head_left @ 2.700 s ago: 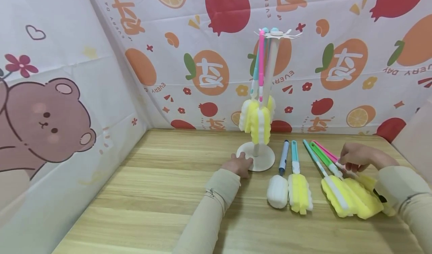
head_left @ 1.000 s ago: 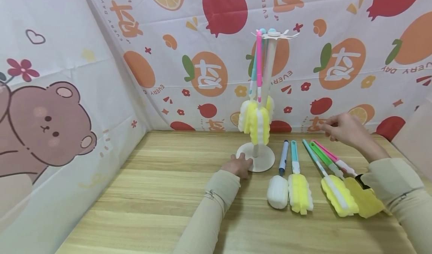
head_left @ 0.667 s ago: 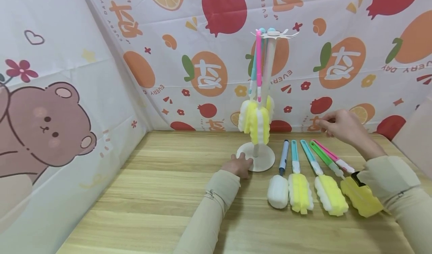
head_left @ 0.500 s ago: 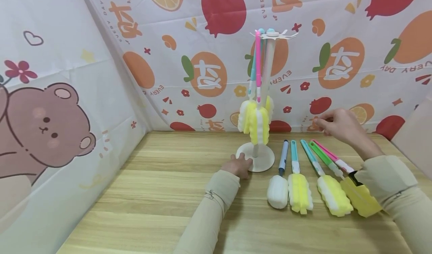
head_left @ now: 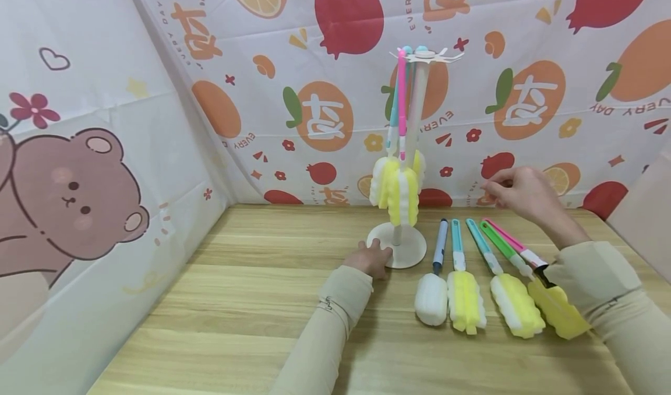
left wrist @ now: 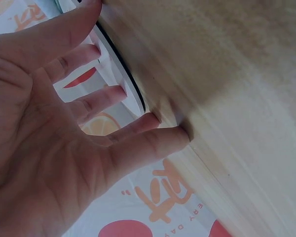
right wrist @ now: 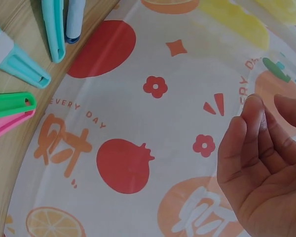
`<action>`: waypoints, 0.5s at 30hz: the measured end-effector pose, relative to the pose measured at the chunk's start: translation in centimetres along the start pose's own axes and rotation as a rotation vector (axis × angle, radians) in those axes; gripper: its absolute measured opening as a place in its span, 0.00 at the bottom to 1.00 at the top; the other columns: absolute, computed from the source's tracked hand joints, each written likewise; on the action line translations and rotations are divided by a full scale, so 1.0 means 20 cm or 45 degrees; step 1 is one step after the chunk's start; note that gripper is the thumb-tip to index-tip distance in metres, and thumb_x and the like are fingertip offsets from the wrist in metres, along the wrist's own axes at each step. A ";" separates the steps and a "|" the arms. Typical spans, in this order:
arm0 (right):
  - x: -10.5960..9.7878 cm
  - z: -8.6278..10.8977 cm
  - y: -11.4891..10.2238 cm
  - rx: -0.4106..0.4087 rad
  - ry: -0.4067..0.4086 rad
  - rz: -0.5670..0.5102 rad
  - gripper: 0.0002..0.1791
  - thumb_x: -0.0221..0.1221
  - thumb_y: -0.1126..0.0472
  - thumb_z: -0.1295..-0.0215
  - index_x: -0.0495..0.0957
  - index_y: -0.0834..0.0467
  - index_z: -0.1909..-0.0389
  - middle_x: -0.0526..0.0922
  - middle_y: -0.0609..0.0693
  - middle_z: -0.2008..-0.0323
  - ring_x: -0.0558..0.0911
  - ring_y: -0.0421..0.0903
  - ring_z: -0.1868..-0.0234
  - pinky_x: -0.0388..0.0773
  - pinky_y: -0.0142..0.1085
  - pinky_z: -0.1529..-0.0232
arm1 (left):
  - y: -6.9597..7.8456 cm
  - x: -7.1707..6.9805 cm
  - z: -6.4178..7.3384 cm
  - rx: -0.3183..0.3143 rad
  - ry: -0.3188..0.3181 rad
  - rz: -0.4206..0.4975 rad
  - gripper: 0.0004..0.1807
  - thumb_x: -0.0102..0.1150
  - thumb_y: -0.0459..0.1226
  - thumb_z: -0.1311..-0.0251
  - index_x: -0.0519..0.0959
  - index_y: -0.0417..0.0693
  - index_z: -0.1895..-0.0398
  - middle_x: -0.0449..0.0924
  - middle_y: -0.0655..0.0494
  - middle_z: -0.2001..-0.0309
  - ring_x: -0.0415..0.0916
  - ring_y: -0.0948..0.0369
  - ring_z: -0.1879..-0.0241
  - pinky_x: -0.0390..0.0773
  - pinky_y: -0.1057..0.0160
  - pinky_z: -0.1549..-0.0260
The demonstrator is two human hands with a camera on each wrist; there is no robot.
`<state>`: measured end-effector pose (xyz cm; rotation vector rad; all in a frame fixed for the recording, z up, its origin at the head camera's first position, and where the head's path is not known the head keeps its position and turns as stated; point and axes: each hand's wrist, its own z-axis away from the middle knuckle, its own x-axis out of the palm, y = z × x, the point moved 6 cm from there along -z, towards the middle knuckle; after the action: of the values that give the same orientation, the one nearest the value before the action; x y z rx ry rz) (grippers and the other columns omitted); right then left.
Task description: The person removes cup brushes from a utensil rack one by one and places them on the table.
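Observation:
My left hand (head_left: 369,259) lies with fingers spread at the round white base (head_left: 411,254) of a rack. In the left wrist view its fingertips are at the base's rim and the tabletop. From the rack's hooked top (head_left: 427,55) hang sponge bottle brushes, a pink-handled one (head_left: 402,98) in front. My right hand (head_left: 529,194) hovers above the table's back, holding nothing, fingers loosely bent. Below it lie a teal-handled sponge brush (head_left: 516,304), a green-handled brush (head_left: 500,240) and a pink-handled brush (head_left: 516,240); my sleeve partly hides the yellow sponge (head_left: 558,310) there.
Between the rack and those brushes lie a white-headed brush with a blue handle (head_left: 441,237) and another teal-handled brush (head_left: 466,302). Patterned cloth (head_left: 325,28) hangs behind the wooden table (head_left: 251,302), and a bear-print sheet (head_left: 78,197) stands at left.
My right hand has left the pink brush handle and risen toward the back cloth, drifting slightly left. The teal-handled brush beneath it has rolled a little to the left. My left hand stays put.

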<state>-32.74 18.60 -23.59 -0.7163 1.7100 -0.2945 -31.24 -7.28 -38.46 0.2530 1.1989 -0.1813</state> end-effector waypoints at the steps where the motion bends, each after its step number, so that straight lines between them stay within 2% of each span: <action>1: 0.00 0.00 0.00 0.000 0.002 -0.001 0.18 0.60 0.57 0.27 0.84 0.72 0.56 0.84 0.52 0.74 0.80 0.48 0.74 0.74 0.34 0.77 | 0.00 0.00 0.00 0.000 0.001 0.000 0.19 0.67 0.40 0.35 0.75 0.52 0.44 0.65 0.46 0.35 0.64 0.44 0.39 0.79 0.48 0.55; 15: 0.01 0.00 -0.08 -0.039 0.032 -0.067 0.17 0.60 0.58 0.27 0.84 0.71 0.57 0.84 0.53 0.74 0.81 0.51 0.71 0.76 0.31 0.74 | 0.00 0.00 0.00 0.007 0.017 -0.003 0.18 0.67 0.40 0.34 0.75 0.52 0.44 0.66 0.46 0.36 0.65 0.44 0.41 0.79 0.49 0.57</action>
<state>-32.33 17.31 -22.85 -0.7837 1.7242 -0.3156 -31.27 -7.31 -38.52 0.2578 1.2123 -0.1852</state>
